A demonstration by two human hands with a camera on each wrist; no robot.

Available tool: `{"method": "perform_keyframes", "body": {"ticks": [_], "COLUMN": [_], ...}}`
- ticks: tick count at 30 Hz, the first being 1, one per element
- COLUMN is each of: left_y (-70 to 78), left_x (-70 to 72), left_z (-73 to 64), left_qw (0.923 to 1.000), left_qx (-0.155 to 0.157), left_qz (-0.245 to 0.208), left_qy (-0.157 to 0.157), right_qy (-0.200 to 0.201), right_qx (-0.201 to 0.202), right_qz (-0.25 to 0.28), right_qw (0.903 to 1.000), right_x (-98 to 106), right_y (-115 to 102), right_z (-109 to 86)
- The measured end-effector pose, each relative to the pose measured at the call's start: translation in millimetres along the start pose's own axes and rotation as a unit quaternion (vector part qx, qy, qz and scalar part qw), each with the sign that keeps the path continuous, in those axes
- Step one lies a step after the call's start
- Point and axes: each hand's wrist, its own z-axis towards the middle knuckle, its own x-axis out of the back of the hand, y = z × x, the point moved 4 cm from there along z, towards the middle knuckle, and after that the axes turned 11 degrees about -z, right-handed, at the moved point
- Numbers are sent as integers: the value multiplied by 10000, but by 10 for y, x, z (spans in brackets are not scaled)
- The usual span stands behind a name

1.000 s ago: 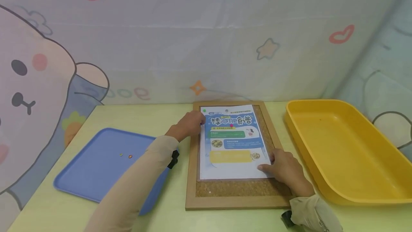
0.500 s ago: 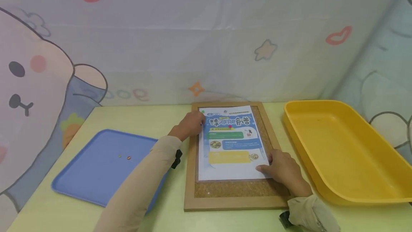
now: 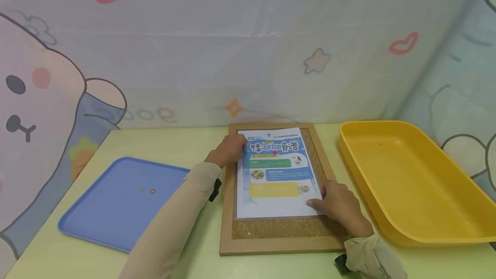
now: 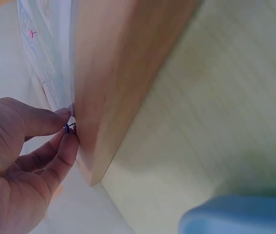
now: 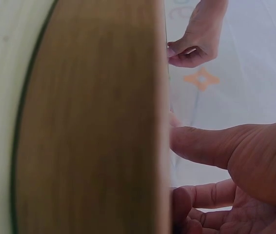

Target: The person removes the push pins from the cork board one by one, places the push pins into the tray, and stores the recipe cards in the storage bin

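In the head view, a corkboard [image 3: 288, 228] lies on the table [image 3: 190, 143] with a sheet of paper [image 3: 277, 201] on it. The left hand [image 3: 230, 148] is at the paper's upper left edge. The right hand [image 3: 341, 203] rests at the lower right corner, thumb on the paper. A pink pin [image 3: 274, 153] stands near the printed title. A blue tray [image 3: 104, 214] on the left holds two small pieces [image 3: 152, 191]; a yellow bin [image 3: 422, 193] sits on the right.

In the left wrist view, the left hand's thumb and fingers pinch a small dark pin [image 4: 67, 128] beside the wooden frame [image 4: 104, 87].

In the right wrist view, the frame's side hides part of the right hand; its thumb and fingers are apart, and whether the hidden fingertips press anything I cannot tell.
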Motion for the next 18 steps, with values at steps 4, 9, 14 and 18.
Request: {"method": "perform_keyframes", "body": {"ticks": [4,9,14,18], "left_y": [-3,-1,-3,-25], "left_x": [1,16,17,-16], "left_z": [27,28,26,46], "left_qw": [9998,9992,9984,9981], "left_qx": [184,375,563,614], "left_qz": [100,125,7,34], "left_qy": [31,82,26,-32], "right_qy": [21,47,13,26], "right_qx": [36,34,6,15], "right_qz": [8,9,32,27], "right_qw": [10000,10000,10000,10000], "right_x": [12,11,0,-3], "right_y": [3,4,11,15], "right_z": [-3,3,16,15]}}
